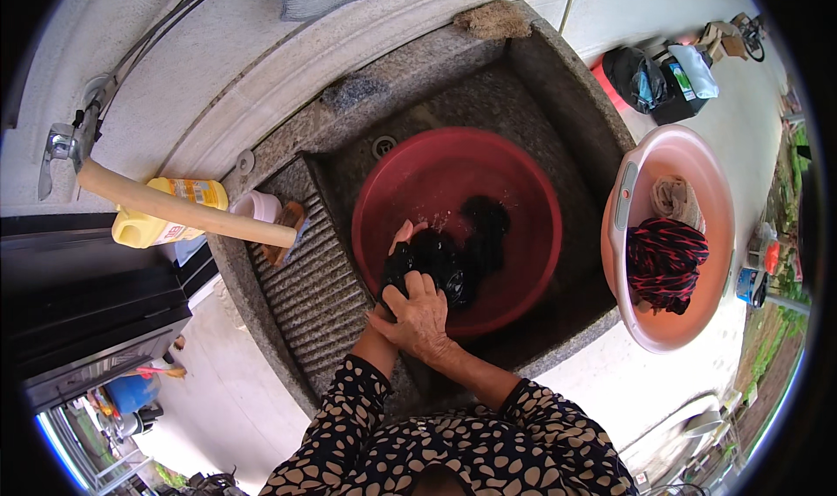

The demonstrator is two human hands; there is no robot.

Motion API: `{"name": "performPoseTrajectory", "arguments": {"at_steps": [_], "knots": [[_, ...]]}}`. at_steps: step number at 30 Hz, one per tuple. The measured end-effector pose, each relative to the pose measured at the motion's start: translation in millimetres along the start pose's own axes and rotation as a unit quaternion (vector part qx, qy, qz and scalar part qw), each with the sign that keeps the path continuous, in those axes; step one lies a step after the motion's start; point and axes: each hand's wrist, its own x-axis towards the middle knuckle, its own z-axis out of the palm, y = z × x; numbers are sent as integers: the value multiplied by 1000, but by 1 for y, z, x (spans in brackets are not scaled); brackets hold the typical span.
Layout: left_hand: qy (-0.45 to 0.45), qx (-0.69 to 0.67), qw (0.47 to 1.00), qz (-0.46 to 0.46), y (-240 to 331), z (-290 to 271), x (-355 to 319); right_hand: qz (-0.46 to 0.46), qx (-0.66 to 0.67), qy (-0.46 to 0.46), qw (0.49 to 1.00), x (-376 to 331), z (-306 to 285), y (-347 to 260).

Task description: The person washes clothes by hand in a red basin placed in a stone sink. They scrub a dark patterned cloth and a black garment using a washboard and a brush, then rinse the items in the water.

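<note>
A wet black cloth (436, 261) is bunched over the left side of a round red basin (542, 221), and part of it trails into the water. My left hand (404, 234) is mostly covered by the cloth; some fingers show at its far edge, around the bundle. Across my left wrist comes my right hand (418, 317), its bent fingers closed on the near end of the same cloth. The basin sits in a stone sink (567, 86), beside a ridged washboard slab (318, 304).
A wooden-handled brush (283, 248) and a pink cup (255, 207) rest by the washboard, near a yellow jug (144, 226). A tap (61, 143) with a beige hose (187, 208) reaches over them. On the right, a pink tub (715, 182) holds patterned red-black cloth (667, 261).
</note>
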Motion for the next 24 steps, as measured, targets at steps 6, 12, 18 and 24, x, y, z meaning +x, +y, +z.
{"name": "performPoseTrajectory", "arguments": {"at_steps": [6, 12, 18, 24], "knots": [[121, 102, 986, 52, 4, 23, -6, -42, 33, 176, 983, 46, 13, 14], [182, 125, 973, 68, -8, 61, -16, 99, 56, 153, 982, 52, 6, 55], [198, 107, 973, 58, 8, 11, 3, 51, 57, 115, 990, 37, 34, 75], [201, 350, 901, 156, 56, 43, 30, 81, -384, -3, 920, 100, -5, 184]]}}
